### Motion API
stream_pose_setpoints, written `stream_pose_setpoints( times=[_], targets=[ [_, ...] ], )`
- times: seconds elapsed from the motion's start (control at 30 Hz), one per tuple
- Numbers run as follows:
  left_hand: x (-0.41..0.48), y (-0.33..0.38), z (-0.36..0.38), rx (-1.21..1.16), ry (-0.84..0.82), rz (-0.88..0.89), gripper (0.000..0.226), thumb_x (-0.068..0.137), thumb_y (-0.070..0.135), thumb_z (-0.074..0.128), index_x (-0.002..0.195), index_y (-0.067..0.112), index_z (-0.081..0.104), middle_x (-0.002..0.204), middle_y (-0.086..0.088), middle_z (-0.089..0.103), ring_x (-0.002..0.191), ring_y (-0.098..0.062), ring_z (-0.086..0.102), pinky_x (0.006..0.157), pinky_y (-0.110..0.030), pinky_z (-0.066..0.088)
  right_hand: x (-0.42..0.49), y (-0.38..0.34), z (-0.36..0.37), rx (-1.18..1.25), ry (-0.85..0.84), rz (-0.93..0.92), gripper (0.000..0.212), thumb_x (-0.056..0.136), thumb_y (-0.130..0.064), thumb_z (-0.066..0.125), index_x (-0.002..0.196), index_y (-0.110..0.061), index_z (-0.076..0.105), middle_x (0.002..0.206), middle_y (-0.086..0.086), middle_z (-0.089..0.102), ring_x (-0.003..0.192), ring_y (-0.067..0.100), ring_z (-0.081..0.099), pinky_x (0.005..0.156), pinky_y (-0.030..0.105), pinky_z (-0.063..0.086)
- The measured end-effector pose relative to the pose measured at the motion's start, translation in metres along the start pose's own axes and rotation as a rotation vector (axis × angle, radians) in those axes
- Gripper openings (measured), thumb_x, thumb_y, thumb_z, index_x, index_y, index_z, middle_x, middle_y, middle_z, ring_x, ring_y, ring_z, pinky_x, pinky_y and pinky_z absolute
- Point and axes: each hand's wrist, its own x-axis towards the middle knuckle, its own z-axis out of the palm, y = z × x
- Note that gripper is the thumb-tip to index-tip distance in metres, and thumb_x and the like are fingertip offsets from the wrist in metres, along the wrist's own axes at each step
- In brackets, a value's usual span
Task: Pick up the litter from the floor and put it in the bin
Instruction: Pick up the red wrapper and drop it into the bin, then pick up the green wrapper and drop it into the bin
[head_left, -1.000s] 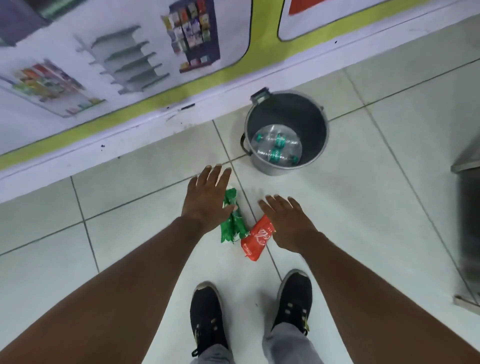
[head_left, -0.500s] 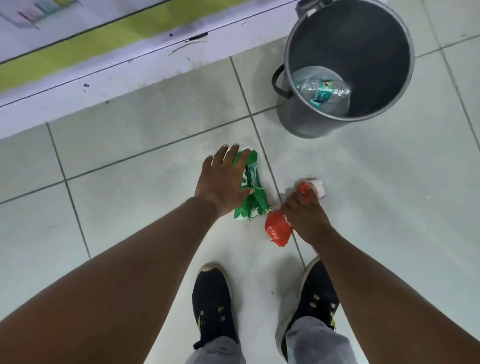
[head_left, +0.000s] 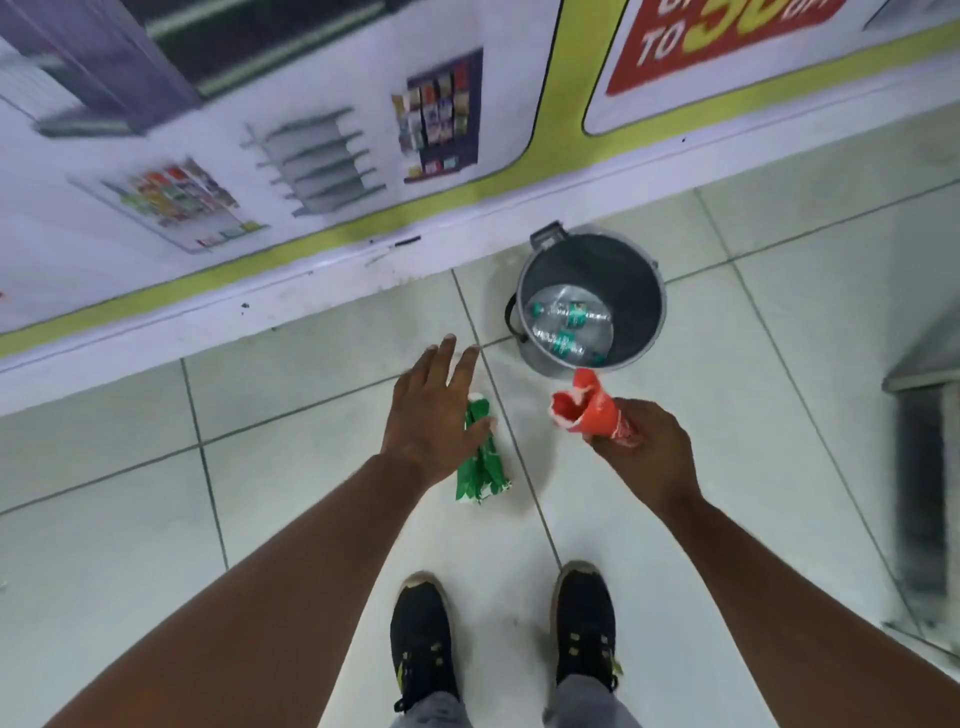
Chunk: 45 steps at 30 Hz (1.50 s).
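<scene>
My right hand (head_left: 647, 447) is shut on a crumpled red wrapper (head_left: 589, 408), held up off the floor just in front of the grey bin (head_left: 644, 291). Clear plastic bottles (head_left: 566, 325) with green labels lie in the bin's bottom. A crumpled green wrapper (head_left: 480, 465) lies on the white floor tiles. My left hand (head_left: 434, 415) hovers over its left side with fingers spread, holding nothing; whether it touches the wrapper I cannot tell.
A wall (head_left: 311, 156) with printed posters and a yellow-green stripe runs behind the bin. A grey metal unit (head_left: 924, 467) stands at the right edge. My two black shoes (head_left: 423, 634) are planted near the bottom of the view.
My right hand has lifted the red wrapper off the floor and carried it toward the bin. The view has risen away from the floor. The green wrapper stays on the tiles.
</scene>
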Motion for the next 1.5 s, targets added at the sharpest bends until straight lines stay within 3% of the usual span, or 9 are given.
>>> stream_pose_setpoints(
  times=[0.2, 0.33, 0.4, 0.47, 0.53, 0.93, 1.13, 1.33, 1.5],
  targets=[
    [0.025, 0.016, -0.06, 0.058, 0.106, 0.059, 0.086, 0.087, 0.053, 0.059, 0.154, 0.022, 0.014, 0.163, -0.011, 0.012, 0.148, -0.032, 0.014, 0.116, -0.047, 0.021, 0.057, -0.078, -0.062, 0.327, 0.288, -0.004, 0.051, 0.061, -0.029, 0.092, 0.107, -0.021, 0.072, 0.117, -0.005, 0.064, 0.102, 0.005, 0.059, 0.083, 0.002, 0.038],
    [0.039, 0.017, -0.072, 0.058, 0.133, 0.063, 0.085, 0.089, 0.054, 0.057, 0.154, 0.023, 0.012, 0.164, -0.008, 0.007, 0.149, -0.029, 0.009, 0.118, -0.045, 0.017, 0.092, -0.09, -0.074, 0.393, 0.323, -0.05, 0.054, 0.062, -0.034, 0.091, 0.112, -0.026, 0.071, 0.122, -0.012, 0.062, 0.102, -0.018, 0.053, 0.084, 0.001, 0.039],
    [0.039, 0.017, -0.068, 0.063, 0.126, 0.041, 0.085, 0.089, 0.054, 0.057, 0.154, 0.023, 0.012, 0.164, -0.008, 0.006, 0.149, -0.029, 0.009, 0.118, -0.045, 0.017, 0.107, -0.079, -0.071, 0.28, 0.245, -0.01, 0.072, 0.06, -0.043, 0.09, 0.125, -0.029, 0.061, 0.128, -0.012, 0.061, 0.115, -0.013, 0.051, 0.098, 0.014, 0.043],
    [0.037, 0.016, -0.06, 0.065, 0.111, 0.026, 0.084, 0.089, 0.053, 0.057, 0.154, 0.023, 0.013, 0.164, -0.008, 0.007, 0.149, -0.03, 0.01, 0.118, -0.046, 0.018, 0.118, -0.058, -0.066, -0.029, 0.085, 0.101, 0.098, 0.059, -0.057, 0.085, 0.142, -0.032, 0.039, 0.151, 0.002, 0.042, 0.14, 0.016, 0.037, 0.113, 0.043, 0.036],
    [0.032, 0.015, -0.047, 0.068, 0.095, 0.019, 0.084, 0.089, 0.053, 0.058, 0.154, 0.023, 0.014, 0.164, -0.008, 0.009, 0.148, -0.03, 0.011, 0.117, -0.047, 0.02, 0.119, -0.036, -0.061, -0.183, -0.047, 0.205, 0.112, 0.061, -0.057, 0.084, 0.15, -0.026, 0.025, 0.159, 0.009, 0.028, 0.146, 0.029, 0.024, 0.114, 0.05, 0.029],
    [0.019, -0.004, 0.046, -0.062, -0.012, -0.162, 0.101, 0.083, 0.056, 0.062, 0.153, 0.027, -0.003, 0.161, -0.009, 0.02, 0.145, -0.03, 0.022, 0.11, -0.051, 0.037, 0.077, 0.018, -0.022, -0.277, -0.1, -0.223, 0.085, 0.079, -0.044, 0.076, 0.149, -0.02, 0.032, 0.155, 0.008, 0.039, 0.144, 0.026, 0.031, 0.116, 0.046, 0.031],
    [0.03, -0.018, 0.147, -0.063, -0.213, -0.334, 0.122, 0.069, 0.063, 0.071, 0.15, 0.032, -0.015, 0.159, -0.007, 0.022, 0.137, -0.035, 0.032, 0.1, -0.057, 0.042, 0.057, 0.075, 0.024, -0.615, -0.301, -0.559, 0.074, 0.083, -0.04, 0.066, 0.148, -0.02, 0.035, 0.151, 0.01, 0.043, 0.14, 0.031, 0.036, 0.115, 0.051, 0.025],
    [0.067, -0.023, 0.251, -0.159, -0.285, -0.648, 0.131, 0.063, 0.07, 0.073, 0.149, 0.03, -0.018, 0.141, -0.016, 0.041, 0.121, -0.043, 0.048, 0.093, -0.056, 0.041, 0.05, 0.151, 0.078, -0.625, -0.337, -0.505, 0.073, 0.087, -0.038, 0.065, 0.15, -0.019, 0.033, 0.153, 0.009, 0.041, 0.142, 0.029, 0.034, 0.116, 0.049, 0.023],
    [0.081, -0.032, 0.274, -0.217, -0.236, -0.81, 0.118, 0.072, 0.04, 0.077, 0.15, 0.025, -0.01, 0.119, -0.016, 0.058, 0.105, -0.04, 0.06, 0.085, -0.049, 0.045, 0.042, 0.176, 0.092, -0.564, -0.353, -0.386, 0.073, 0.09, -0.045, 0.059, 0.152, -0.022, 0.028, 0.154, 0.006, 0.039, 0.144, 0.024, 0.03, 0.117, 0.046, 0.021]
  ],
)
